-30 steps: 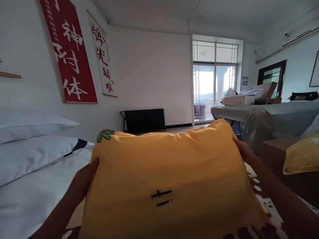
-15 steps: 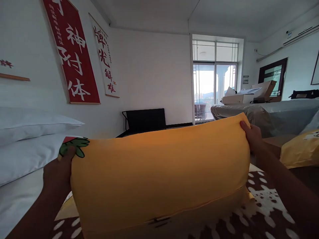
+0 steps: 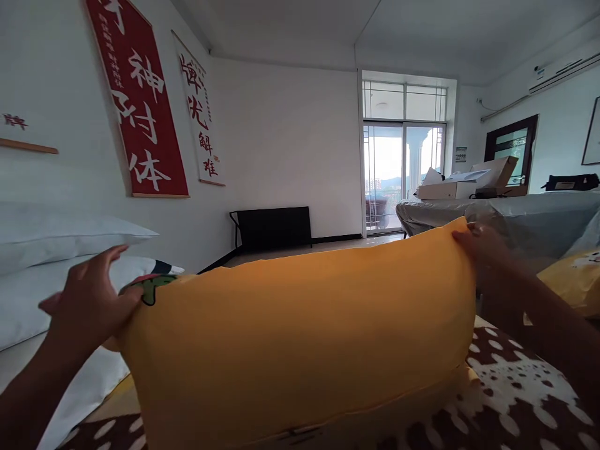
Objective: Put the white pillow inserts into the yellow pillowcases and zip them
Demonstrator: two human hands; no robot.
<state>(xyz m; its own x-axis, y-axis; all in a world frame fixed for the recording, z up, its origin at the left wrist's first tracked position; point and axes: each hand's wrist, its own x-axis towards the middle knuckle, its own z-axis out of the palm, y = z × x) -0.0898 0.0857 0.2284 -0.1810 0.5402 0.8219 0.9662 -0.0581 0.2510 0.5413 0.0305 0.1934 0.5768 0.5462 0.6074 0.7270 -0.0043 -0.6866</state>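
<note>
A plump yellow pillow (image 3: 300, 337) stands on its long edge before me, with a green leaf print at its upper left corner and a seam along its lower part. At that left corner, my left hand (image 3: 89, 294) has its fingers stretched and apart, and its thumb touches the yellow cloth. The upper right corner is pinched by my right hand (image 3: 487, 247), which is slightly blurred. Beneath the pillow lies a brown and cream spotted cover (image 3: 520, 375).
White pillows (image 3: 70, 237) are stacked at the left. Another yellow printed item (image 3: 572, 281) lies at the right. Behind it, a plastic-covered piece of furniture (image 3: 553, 219) bears an open cardboard box (image 3: 450, 189). A low black panel (image 3: 274, 227) stands by the far wall.
My left hand has loosened from the corner, its fingers lifting and spreading. The pillow's left end has shifted slightly left and down. My right hand stays at the right corner.
</note>
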